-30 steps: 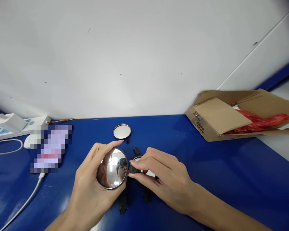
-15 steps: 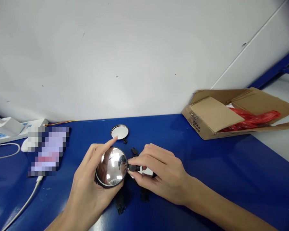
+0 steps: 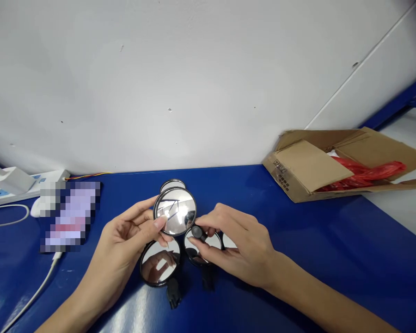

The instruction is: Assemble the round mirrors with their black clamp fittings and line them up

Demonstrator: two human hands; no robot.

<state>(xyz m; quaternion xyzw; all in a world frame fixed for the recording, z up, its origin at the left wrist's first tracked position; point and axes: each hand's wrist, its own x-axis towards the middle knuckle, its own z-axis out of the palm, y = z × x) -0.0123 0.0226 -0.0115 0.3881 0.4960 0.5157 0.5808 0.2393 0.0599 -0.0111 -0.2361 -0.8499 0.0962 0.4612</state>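
My left hand grips a round, black-rimmed mirror, its thumb on the glass and the fingers behind. At the mirror's lower right edge, my right hand pinches a small black mount piece with a round knob. Whether that piece is joined to the mirror, I cannot tell. Below the left hand a second round mirror lies on the blue table, a black clamp at its lower edge. Another mirror lies under the right fingers, which partly hide it. Behind the held mirror, one more mirror is mostly covered.
An open cardboard box holding a red plastic bag stands at the right back. On the left are a phone with a white cable and a power strip with a charger. A white wall rises behind the table.
The held mirror has moved up and right, away from me, and its face has turned. My left thumb now lies on the glass. The mirror beneath has come into view.
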